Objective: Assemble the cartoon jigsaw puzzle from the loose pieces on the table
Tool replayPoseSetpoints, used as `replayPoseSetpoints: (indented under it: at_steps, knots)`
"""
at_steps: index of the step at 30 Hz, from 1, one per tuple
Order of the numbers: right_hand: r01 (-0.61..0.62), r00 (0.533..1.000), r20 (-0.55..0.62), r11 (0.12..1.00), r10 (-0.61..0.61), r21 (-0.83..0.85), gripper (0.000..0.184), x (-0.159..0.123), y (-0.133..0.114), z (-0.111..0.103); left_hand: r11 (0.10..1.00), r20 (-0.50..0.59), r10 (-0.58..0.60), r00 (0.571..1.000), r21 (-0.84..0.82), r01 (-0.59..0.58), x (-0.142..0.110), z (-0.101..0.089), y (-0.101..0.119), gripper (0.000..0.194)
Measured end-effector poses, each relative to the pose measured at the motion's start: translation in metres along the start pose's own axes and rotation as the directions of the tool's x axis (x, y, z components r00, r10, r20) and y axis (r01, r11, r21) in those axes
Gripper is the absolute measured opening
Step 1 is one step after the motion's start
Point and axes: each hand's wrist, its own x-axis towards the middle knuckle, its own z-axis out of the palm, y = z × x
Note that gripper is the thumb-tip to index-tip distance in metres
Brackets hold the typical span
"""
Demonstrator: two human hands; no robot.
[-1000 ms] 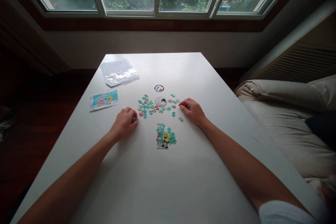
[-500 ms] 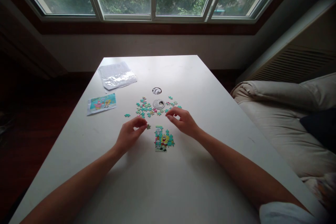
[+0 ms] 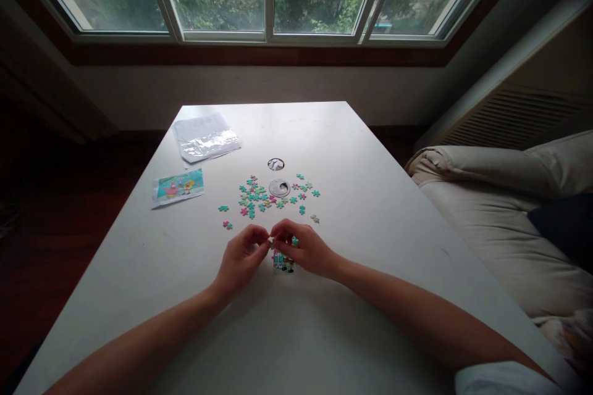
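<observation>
My left hand pinches a small greenish puzzle piece between thumb and fingertips. Meeting it from the other side, my right hand has its closed fingertips at the same piece. Both hands are over the partly joined cartoon jigsaw, whose upper part is mostly hidden by the right fingers. Beyond the hands, many loose puzzle pieces, mostly turquoise with some pink, lie scattered on the white table. Two pieces lie together to the left of that group.
A round metal grommet sits among the loose pieces, with a round opening behind it. At the left lie a cartoon picture packet and a clear plastic sleeve with paper. A pale sofa stands at the right.
The left hand has carried the puzzle piece from the left of the pile toward the joined jigsaw. My right hand has left the right-hand pieces and come in to meet it.
</observation>
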Motion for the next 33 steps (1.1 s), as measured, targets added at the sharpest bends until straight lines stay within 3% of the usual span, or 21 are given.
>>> replayPoseSetpoints:
  at_steps: [3,6,8,10,12,13,20,28,33]
  knots:
    - [0.007,0.999,-0.038,0.999,-0.009,-0.049,0.009,0.001,0.002,-0.003,0.98,-0.005,0.036,0.999,0.195,-0.034,-0.002,-0.002,0.008,0.011]
    - [0.011,0.991,-0.134,0.995,-0.024,-0.095,0.009,0.005,0.005,-0.012,0.883,0.117,0.163,0.98,0.426,-0.197,-0.005,-0.003,0.016,0.007]
    - [-0.005,0.98,-0.199,0.996,-0.013,-0.092,0.01,0.008,0.009,-0.02,0.786,0.295,0.247,0.923,0.497,-0.369,-0.007,-0.002,0.019,0.01]
    - [-0.035,0.967,-0.255,0.996,0.013,-0.082,0.011,0.011,0.015,-0.027,0.689,0.476,0.289,0.83,0.499,-0.526,-0.008,-0.002,0.02,0.012]
    - [-0.057,0.954,-0.298,0.996,0.035,-0.065,0.015,0.013,0.021,-0.032,0.613,0.571,0.29,0.768,0.505,-0.608,-0.006,-0.003,0.018,0.019]
    - [-0.061,0.95,-0.309,0.997,0.041,-0.056,0.016,0.013,0.024,-0.034,0.585,0.583,0.282,0.762,0.525,-0.618,-0.005,-0.004,0.017,0.022]
    - [-0.078,0.97,-0.237,0.991,0.051,-0.105,0.018,0.014,0.034,-0.035,0.502,0.495,0.243,0.834,0.672,-0.545,0.01,-0.021,0.001,0.032]
    - [-0.056,0.992,-0.121,0.971,0.028,-0.232,0.01,0.009,0.03,-0.022,0.505,0.434,0.254,0.865,0.703,-0.501,0.012,-0.025,-0.003,0.037]
    - [-0.018,0.993,-0.12,0.938,-0.025,-0.345,0.005,0.006,0.026,-0.012,0.515,0.429,0.253,0.867,0.699,-0.496,0.012,-0.024,-0.002,0.036]
